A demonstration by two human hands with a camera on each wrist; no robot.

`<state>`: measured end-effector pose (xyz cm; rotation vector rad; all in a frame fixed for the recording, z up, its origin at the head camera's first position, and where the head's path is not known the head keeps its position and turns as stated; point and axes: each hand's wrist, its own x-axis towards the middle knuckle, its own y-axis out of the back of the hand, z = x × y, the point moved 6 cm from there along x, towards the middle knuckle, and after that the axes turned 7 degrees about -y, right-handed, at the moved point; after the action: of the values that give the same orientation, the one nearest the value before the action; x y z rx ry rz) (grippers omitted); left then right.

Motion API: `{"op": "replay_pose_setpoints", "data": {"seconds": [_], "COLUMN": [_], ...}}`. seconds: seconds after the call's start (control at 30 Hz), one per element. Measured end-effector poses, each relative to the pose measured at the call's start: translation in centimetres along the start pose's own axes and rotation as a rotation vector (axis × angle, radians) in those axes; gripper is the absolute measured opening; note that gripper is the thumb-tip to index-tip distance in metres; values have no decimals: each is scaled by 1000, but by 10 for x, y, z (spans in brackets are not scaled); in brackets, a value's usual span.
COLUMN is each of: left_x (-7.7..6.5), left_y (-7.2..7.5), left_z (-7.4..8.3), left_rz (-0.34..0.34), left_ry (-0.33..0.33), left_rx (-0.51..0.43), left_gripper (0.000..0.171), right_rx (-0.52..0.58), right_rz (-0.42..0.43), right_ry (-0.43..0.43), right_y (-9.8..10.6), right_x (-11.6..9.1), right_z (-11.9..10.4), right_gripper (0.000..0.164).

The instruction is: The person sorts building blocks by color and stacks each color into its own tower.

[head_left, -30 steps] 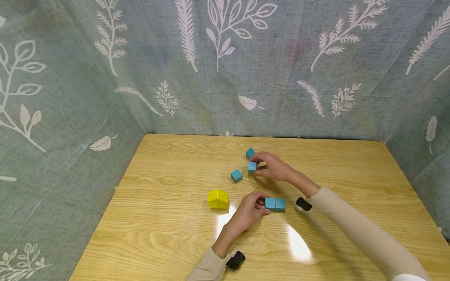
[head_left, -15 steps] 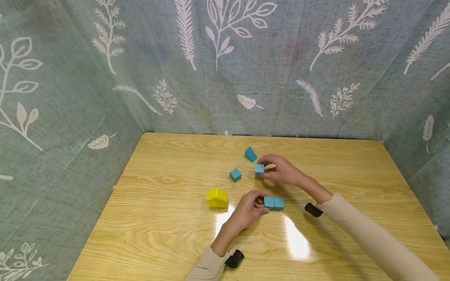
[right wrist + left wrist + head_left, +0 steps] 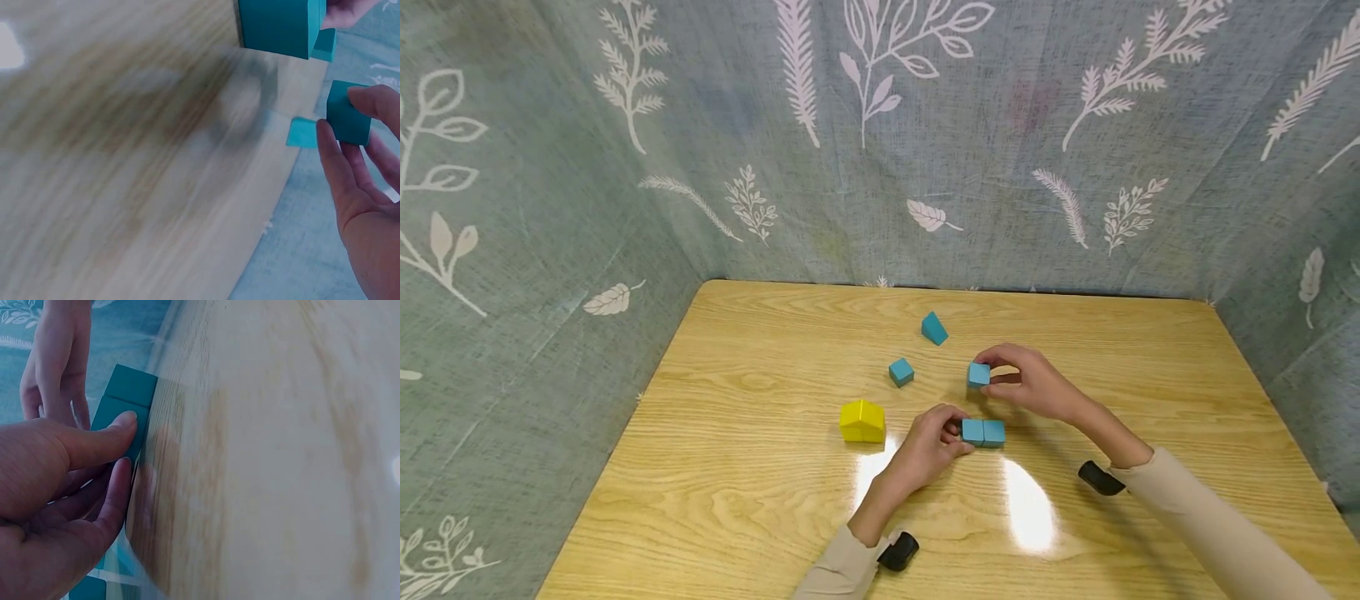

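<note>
Two blue cubes (image 3: pixel 993 433) stand side by side on the table, touching. My left hand (image 3: pixel 927 450) grips the nearer, left-hand one; in the left wrist view its thumb (image 3: pixel 119 428) lies on that cube. Behind the pair, my right hand (image 3: pixel 1037 385) pinches another blue cube (image 3: pixel 978 375) between thumb and fingers. The right wrist view shows this held cube (image 3: pixel 348 112) in the fingertips, apart from the pair. A loose blue cube (image 3: pixel 901 372) sits to the left of the right hand, and a blue wedge-shaped block (image 3: pixel 934 328) lies farther back.
A small yellow house-shaped group of blocks (image 3: pixel 862 422) stands to the left of my left hand. The wooden table (image 3: pixel 737 467) ends at a patterned cloth (image 3: pixel 820 208) hanging at the back and sides.
My right hand has carried its blue cube to the right and nearer, away from the wedge-shaped block, which now shows fully. My left hand stays at the pair.
</note>
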<state>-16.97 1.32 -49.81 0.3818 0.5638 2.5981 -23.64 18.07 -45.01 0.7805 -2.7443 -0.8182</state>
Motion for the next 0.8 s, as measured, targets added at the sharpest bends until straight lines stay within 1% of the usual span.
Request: {"op": "replay_pose_setpoints", "data": {"seconds": [0.2, 0.43, 0.57, 0.8], "left_x": [-1, -2, -1, -2], "left_y": [1, 0, 0, -1], "left_z": [0, 0, 0, 0], "left_rz": [-4, 0, 3, -2], "left_ry": [-6, -8, -10, -13], "left_rx": [-1, -10, -15, -13], "left_gripper": [28, 28, 28, 28], "right_rx": [7, 5, -1, -56], "right_rz": [15, 30, 22, 31], "right_ry": [26, 51, 74, 129], "right_y": [0, -3, -9, -20], "right_x": [-21, -41, -48, -54], "right_z": [-2, -5, -7, -13], "right_gripper": [35, 35, 36, 37]}}
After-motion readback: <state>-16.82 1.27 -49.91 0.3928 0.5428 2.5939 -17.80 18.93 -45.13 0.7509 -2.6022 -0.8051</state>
